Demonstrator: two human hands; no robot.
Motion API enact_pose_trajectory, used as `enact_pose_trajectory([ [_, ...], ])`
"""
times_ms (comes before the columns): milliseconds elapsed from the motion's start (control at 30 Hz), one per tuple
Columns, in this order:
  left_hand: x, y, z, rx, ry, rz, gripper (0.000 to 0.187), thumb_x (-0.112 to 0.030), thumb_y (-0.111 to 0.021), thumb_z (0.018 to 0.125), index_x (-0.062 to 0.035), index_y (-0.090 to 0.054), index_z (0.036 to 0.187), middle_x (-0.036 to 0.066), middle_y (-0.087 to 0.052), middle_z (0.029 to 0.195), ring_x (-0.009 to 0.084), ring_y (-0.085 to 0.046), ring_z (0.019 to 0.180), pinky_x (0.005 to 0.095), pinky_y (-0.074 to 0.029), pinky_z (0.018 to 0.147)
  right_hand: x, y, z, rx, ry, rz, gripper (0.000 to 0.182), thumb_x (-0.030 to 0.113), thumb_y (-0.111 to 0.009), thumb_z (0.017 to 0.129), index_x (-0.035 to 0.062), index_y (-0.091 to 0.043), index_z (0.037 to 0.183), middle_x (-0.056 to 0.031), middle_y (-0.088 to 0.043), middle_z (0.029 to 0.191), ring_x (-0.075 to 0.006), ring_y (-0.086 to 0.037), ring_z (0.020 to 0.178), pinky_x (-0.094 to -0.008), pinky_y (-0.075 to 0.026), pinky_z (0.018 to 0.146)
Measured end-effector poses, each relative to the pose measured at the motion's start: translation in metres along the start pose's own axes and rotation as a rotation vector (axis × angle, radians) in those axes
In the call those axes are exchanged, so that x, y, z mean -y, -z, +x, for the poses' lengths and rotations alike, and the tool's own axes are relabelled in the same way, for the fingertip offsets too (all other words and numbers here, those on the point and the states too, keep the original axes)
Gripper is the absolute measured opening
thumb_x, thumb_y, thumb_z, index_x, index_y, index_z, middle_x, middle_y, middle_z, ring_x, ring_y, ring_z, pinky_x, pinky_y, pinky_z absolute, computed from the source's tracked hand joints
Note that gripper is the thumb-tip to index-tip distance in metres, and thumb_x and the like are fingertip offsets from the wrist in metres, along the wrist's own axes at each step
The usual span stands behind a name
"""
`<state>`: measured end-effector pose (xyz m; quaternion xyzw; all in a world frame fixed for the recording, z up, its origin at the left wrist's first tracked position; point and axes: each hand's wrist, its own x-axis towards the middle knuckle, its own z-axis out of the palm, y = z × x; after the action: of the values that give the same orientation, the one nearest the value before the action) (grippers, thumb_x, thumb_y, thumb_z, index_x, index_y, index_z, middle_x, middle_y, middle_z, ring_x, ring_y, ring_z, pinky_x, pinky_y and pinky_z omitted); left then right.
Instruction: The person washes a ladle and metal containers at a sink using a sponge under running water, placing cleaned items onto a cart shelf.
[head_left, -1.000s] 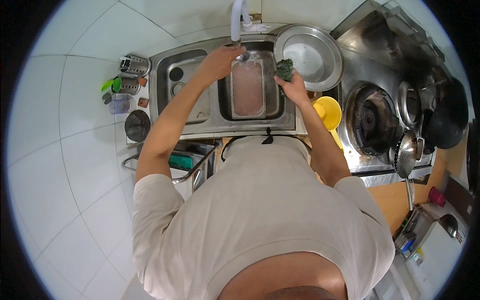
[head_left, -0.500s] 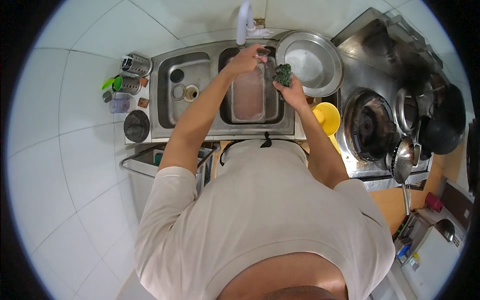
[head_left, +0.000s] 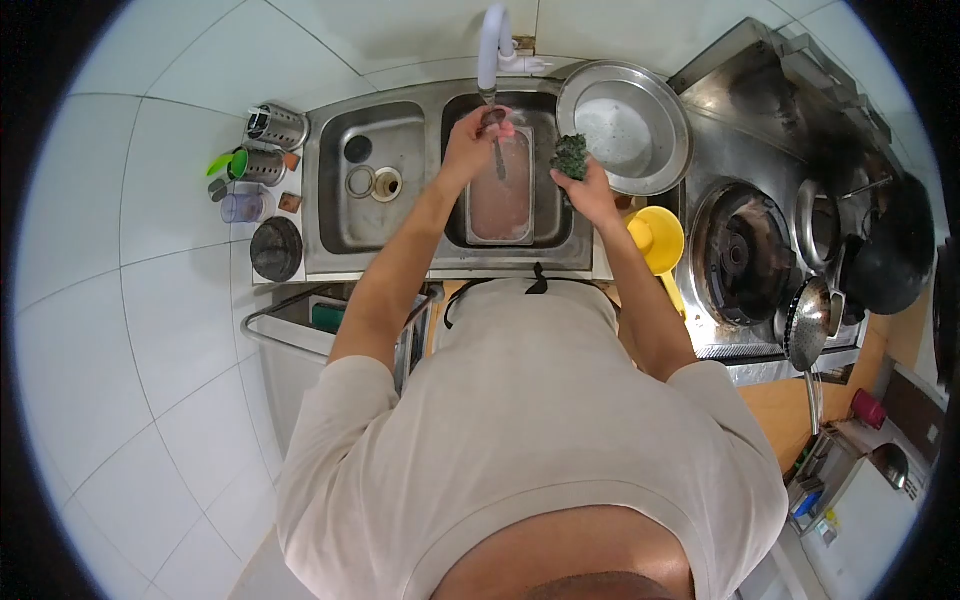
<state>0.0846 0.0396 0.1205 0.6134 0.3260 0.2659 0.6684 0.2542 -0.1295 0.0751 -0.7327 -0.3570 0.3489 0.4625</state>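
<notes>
Steel sink (head_left: 385, 135), rough dark-green clump (head_left: 569, 156) clasped in right grip (head_left: 588, 188), left grip (head_left: 470, 148) unclear

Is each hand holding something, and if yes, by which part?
The right hand holds a dark green scouring pad by its near end. The left hand holds a small dark object, perhaps a spoon; the gripped part is too unclear to tell.

Steel double sink (head_left: 432, 125), upper centre of frame. Rectangular tray (head_left: 500, 243) in its right bowl; ring (head_left: 348, 181) in left bowl, beside drain hole (head_left: 386, 184).
</notes>
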Motion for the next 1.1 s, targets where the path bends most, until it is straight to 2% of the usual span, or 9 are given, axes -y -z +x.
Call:
enact_pose_trajectory([
  [233, 0.028, -0.002, 0.005, -0.203, -0.204, 0.361, 0.022, -0.004, -0.05, 0.096, -0.0032, -0.062, 0.115, 0.006, -0.069, 0.093, 0.0135, -0.066, 0.085, 0.0238, -0.048, 0.068, -0.008, 0.003, -0.001, 0.003, -0.038, 0.08, 0.055, 0.026, -0.076, 0.078, -0.0023, -0.055, 0.121, -0.0172, -0.065, 0.113, -0.0292, -0.061, 0.109, -0.0366, -0.044, 0.095],
  [333, 0.016, -0.004, 0.001, -0.223, -0.088, 0.48, 0.021, -0.004, -0.05, 0.096, -0.0035, -0.062, 0.114, 0.008, -0.069, 0.092, 0.0148, -0.067, 0.084, 0.0259, -0.051, 0.071, -0.011, 0.007, -0.003, -0.048, -0.021, 0.021, 0.053, 0.025, -0.076, 0.079, -0.0019, -0.055, 0.119, -0.0162, -0.066, 0.112, -0.0279, -0.062, 0.106, -0.0358, -0.045, 0.094],
  [433, 0.018, -0.006, -0.01, -0.244, -0.143, 0.496, 0.021, -0.004, -0.048, 0.097, -0.0035, -0.061, 0.113, 0.011, -0.068, 0.09, 0.0162, -0.068, 0.082, 0.0287, -0.052, 0.07, -0.003, 0.015, -0.009, -0.018, -0.072, 0.049, 0.053, 0.026, -0.076, 0.079, -0.0024, -0.054, 0.119, -0.0166, -0.066, 0.112, -0.027, -0.062, 0.106, -0.0356, -0.045, 0.094],
  [533, 0.053, -0.001, -0.016, -0.163, -0.067, 0.292, 0.02, -0.002, -0.048, 0.095, -0.0033, -0.057, 0.113, 0.013, -0.065, 0.09, 0.0193, -0.067, 0.086, 0.0306, -0.051, 0.076, -0.001, 0.018, -0.016, -0.009, -0.071, 0.093, 0.054, 0.025, -0.076, 0.079, -0.003, -0.054, 0.12, -0.017, -0.066, 0.111, -0.0272, -0.062, 0.106, -0.0353, -0.045, 0.094],
  [700, 0.081, 0.004, -0.035, -0.123, -0.267, 0.607, 0.031, 0.007, -0.045, 0.09, -0.0028, -0.047, 0.119, 0.015, -0.06, 0.093, 0.0322, -0.064, 0.091, 0.0379, -0.047, 0.084, -0.037, 0.004, -0.021, -0.009, -0.033, 0.017, 0.059, 0.024, -0.075, 0.079, -0.0073, -0.05, 0.123, -0.0189, -0.064, 0.114, -0.0277, -0.062, 0.107, -0.0349, -0.045, 0.095],
  [833, 0.092, 0.011, -0.053, -0.114, -0.297, 0.729, 0.038, 0.011, -0.043, 0.085, -0.0025, -0.042, 0.121, 0.017, -0.06, 0.096, 0.0386, -0.062, 0.092, 0.0423, -0.046, 0.085, -0.004, 0.005, -0.037, 0.116, -0.092, 0.071, 0.048, 0.013, -0.073, 0.082, -0.0026, -0.051, 0.122, -0.0099, -0.064, 0.111, -0.0174, -0.06, 0.103, -0.0301, -0.045, 0.093],
  [933, 0.085, 0.004, -0.072, -0.268, -0.007, 0.637, 0.036, 0.011, -0.047, 0.083, -0.0025, -0.046, 0.116, 0.018, -0.062, 0.095, 0.037, -0.064, 0.088, 0.0404, -0.049, 0.079, -0.04, -0.008, -0.034, 0.078, -0.06, 0.039, 0.048, 0.013, -0.074, 0.082, -0.002, -0.052, 0.121, -0.0084, -0.065, 0.108, -0.0166, -0.061, 0.1, -0.0302, -0.046, 0.091],
  [1033, 0.082, 0.005, -0.094, -0.355, -0.219, 0.551, 0.028, 0.007, -0.049, 0.081, -0.0054, -0.052, 0.106, 0.016, -0.062, 0.079, 0.0329, -0.062, 0.067, 0.0376, -0.049, 0.063, -0.054, -0.016, -0.036, 0.138, -0.064, 0.05, 0.057, 0.021, -0.076, 0.078, -0.0052, -0.053, 0.123, -0.0177, -0.066, 0.113, -0.0263, -0.063, 0.107, -0.0359, -0.046, 0.094],
  [1100, 0.077, -0.001, -0.105, -0.456, -0.187, 0.482, 0.022, 0.005, -0.053, 0.082, -0.0049, -0.053, 0.101, 0.014, -0.062, 0.078, 0.0251, -0.061, 0.066, 0.0339, -0.048, 0.062, -0.04, -0.013, -0.043, 0.199, -0.017, 0.034, 0.051, 0.019, -0.076, 0.079, -0.0031, -0.055, 0.119, -0.0155, -0.068, 0.109, -0.0249, -0.065, 0.102, -0.0356, -0.047, 0.091],
])
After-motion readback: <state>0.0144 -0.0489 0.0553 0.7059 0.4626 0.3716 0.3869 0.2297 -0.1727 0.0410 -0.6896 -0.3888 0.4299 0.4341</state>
